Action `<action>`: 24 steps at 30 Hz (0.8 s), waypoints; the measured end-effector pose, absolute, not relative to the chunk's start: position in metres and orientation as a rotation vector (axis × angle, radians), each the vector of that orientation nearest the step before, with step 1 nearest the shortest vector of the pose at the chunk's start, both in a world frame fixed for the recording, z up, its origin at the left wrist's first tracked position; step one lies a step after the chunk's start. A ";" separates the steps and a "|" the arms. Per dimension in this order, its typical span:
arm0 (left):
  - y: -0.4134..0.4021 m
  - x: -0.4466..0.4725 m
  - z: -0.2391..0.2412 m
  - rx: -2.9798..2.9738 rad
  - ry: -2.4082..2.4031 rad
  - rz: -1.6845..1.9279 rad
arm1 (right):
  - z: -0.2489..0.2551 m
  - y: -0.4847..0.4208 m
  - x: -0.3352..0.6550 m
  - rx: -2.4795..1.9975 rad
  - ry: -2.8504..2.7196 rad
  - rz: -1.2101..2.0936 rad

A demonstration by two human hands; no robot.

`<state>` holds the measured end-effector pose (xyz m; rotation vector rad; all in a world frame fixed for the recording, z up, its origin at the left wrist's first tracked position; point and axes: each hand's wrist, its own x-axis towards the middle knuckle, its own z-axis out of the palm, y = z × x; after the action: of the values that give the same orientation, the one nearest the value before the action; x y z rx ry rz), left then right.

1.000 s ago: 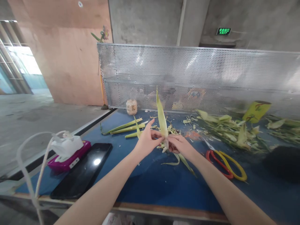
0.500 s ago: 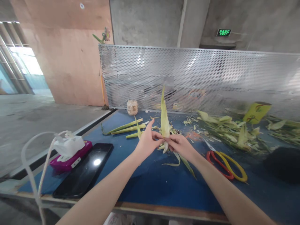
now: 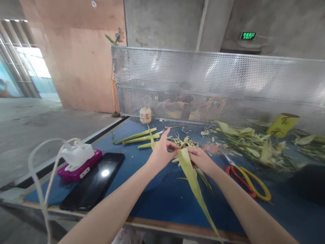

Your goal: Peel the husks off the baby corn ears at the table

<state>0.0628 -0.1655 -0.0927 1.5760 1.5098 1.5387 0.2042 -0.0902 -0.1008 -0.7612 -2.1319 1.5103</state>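
A long pale-green corn husk strip (image 3: 191,174) hangs folded over toward me, its narrow tip reaching the table's front edge. At the fold, my left hand (image 3: 161,151) pinches it with thumb and forefinger. My right hand (image 3: 202,160) is closed on the same spot from the other side; its fingertips are partly hidden by the strip. Beneath my right hand, more green leaf ends (image 3: 205,180) stick out, and I cannot tell whether they join the strip. Just behind my hands lies a heap of small husk scraps (image 3: 184,140).
Scissors (image 3: 247,181) with red and yellow handles lie to the right, before a husk pile (image 3: 250,142) and a yellow-green can (image 3: 283,125). At left are a black phone (image 3: 93,183), a purple box (image 3: 76,172) with a charger, and several green stalks (image 3: 139,138). A perforated metal screen (image 3: 165,74) stands behind.
The husk strip stood upright above my hands; now it is folded down toward me. Both hands stay together at its base. The view has shifted slightly.
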 end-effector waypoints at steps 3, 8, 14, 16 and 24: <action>-0.164 0.063 -0.094 1.473 1.413 1.502 | -0.099 -0.089 0.207 -0.731 -2.229 1.226; -0.161 0.060 -0.099 1.427 1.291 1.343 | -0.098 -0.086 0.209 -0.706 -2.235 1.012; -0.160 0.061 -0.098 1.354 1.347 1.401 | -0.098 -0.085 0.206 -0.723 -2.092 1.319; -0.160 0.062 -0.096 1.324 1.383 1.447 | -0.098 -0.085 0.205 -0.730 -2.034 1.426; -0.161 0.062 -0.089 1.343 1.388 1.566 | -0.101 -0.084 0.204 -0.728 -1.979 1.556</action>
<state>0.0620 -0.1611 -0.0887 1.3429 1.3880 1.5664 0.2041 -0.0841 -0.1007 -0.7276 -1.9794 1.5556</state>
